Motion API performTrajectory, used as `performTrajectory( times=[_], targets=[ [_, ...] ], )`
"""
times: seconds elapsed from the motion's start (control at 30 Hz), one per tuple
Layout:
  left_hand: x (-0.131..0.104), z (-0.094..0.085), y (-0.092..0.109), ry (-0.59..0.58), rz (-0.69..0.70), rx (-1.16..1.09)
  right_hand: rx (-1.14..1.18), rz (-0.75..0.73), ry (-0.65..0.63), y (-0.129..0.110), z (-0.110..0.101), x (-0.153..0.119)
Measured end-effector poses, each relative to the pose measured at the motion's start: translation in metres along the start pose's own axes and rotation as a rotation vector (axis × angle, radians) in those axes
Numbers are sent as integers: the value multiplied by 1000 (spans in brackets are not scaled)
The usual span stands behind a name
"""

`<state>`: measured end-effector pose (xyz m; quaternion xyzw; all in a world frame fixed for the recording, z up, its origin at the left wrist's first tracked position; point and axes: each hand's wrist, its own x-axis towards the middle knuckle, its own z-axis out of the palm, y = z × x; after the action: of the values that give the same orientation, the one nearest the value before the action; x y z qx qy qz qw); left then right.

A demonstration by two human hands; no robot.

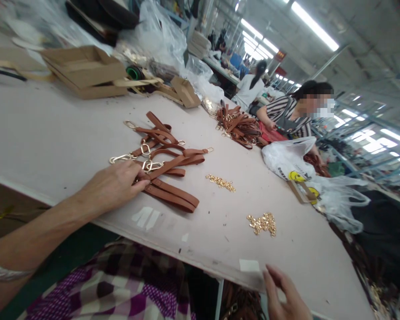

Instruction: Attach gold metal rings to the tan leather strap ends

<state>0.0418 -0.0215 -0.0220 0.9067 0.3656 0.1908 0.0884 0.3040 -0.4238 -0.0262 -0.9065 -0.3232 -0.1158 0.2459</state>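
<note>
My left hand [120, 189] is closed on the end of a brown leather strap [175, 197] at the near side of a loose pile. Gold clasps and rings [122, 158] lie among these straps, beside my fingers. At the table's near edge, on the right, my right hand [283, 293] is slightly blurred, its fingers a little apart and nothing seen in them. Two small heaps of gold metal pieces rest on the table, one [220, 182] right of the straps, the other [262, 224] nearer my right hand.
Cardboard boxes [86, 71] and plastic bags [163, 33] line the table's far left. A bigger strap pile [238, 124] lies before a person in stripes [286, 111]. White bags [288, 158] and dark material [386, 235] are at the right.
</note>
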Motion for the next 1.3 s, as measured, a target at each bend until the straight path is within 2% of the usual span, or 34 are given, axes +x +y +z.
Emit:
performTrajectory(
  times=[0.03,0.07,0.13,0.23,0.33,0.47,0.57,0.67,0.77,0.83,0.9,1.03,1.17,1.3],
  targets=[
    [0,-3,2,-31,2,-2,35,-56,-36,-10,13,17],
    [0,-6,4,-68,1,-4,75,-173,-136,-21,26,34],
    [-2,-14,9,-135,-13,0,99,-338,-216,-46,52,70],
    [-7,-22,14,-164,-41,-15,3,-441,-282,-79,86,111],
    [-10,-23,13,-184,-58,-91,-104,-466,-307,-96,109,131],
    [-13,-23,9,-189,-96,-231,-115,-470,-271,-98,125,140],
    [-18,-25,20,-153,-177,-429,-54,-472,-247,-94,126,140],
    [-25,-22,46,-225,-278,-801,54,-431,-198,-90,119,133],
    [-30,-10,75,-398,-407,-1169,285,-248,-148,-94,104,118],
    [-33,0,92,-465,-457,-1300,521,-72,-208,-105,91,102],
    [-34,8,106,-487,-458,-1381,788,70,-331,-122,80,83],
    [-35,16,124,-461,-410,-1468,1159,211,-526,-155,71,49],
    [-35,15,133,-460,-329,-1515,1270,258,-589,-167,76,35],
    [-38,12,136,-455,-252,-1457,1228,286,-583,-165,77,34]
  ],
)
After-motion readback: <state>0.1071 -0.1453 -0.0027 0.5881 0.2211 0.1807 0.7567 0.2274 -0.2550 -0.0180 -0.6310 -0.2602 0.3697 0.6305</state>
